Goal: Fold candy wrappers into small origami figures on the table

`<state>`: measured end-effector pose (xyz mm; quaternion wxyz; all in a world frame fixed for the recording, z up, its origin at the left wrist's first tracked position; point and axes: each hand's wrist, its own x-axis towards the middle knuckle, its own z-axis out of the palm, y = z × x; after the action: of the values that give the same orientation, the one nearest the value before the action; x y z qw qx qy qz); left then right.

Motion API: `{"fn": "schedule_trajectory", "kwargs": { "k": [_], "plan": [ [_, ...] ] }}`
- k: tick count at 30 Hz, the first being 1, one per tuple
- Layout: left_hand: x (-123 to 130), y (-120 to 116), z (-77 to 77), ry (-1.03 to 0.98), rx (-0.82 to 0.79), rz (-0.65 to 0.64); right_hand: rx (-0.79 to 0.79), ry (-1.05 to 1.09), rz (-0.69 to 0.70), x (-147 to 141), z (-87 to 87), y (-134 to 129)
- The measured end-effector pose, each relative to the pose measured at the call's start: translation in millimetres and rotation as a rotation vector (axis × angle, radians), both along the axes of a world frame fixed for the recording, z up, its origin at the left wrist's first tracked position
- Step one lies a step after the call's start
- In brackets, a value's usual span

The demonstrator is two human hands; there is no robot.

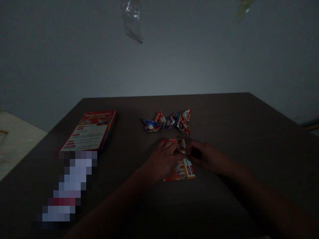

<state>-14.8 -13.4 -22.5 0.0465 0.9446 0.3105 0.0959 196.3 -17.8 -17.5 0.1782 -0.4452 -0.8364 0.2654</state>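
Two-Handed Work on Sheet (178, 171)

The sheet lies on the table (224, 113), nearer than the folded pieces (172, 120). Left hand (164, 159): bent fingers over the sheet. Right hand (206, 155): fingers narrow, at its right edge. Whether either grips cannot be told.

V. dim overall; brightest mid-height on wall (199, 71), just above counter (224, 114), dimming toward corners. Near-black at btm ctr, btwn forearms (124, 194). Glinting slightly on clear plastic bag (133, 20) up top. Soft, low-contrast at fingers (171, 148); pixelated in coarse blocks lower L.
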Motion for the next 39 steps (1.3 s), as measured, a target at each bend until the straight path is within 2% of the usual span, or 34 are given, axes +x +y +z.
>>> {"fn": "schedule_trajectory", "kwargs": {
  "k": [10,39],
  "plan": [
    [1.6,-2.3,-4.3,0.038,0.056,0.001,-0.044,0.008,-0.071,-2.9,-0.6,2.3],
    [2.6,-3.3,-0.2,0.046,0.019,-0.007,0.080,0.023,-0.247,-11.7,-12.5,18.9]
  ]
}}
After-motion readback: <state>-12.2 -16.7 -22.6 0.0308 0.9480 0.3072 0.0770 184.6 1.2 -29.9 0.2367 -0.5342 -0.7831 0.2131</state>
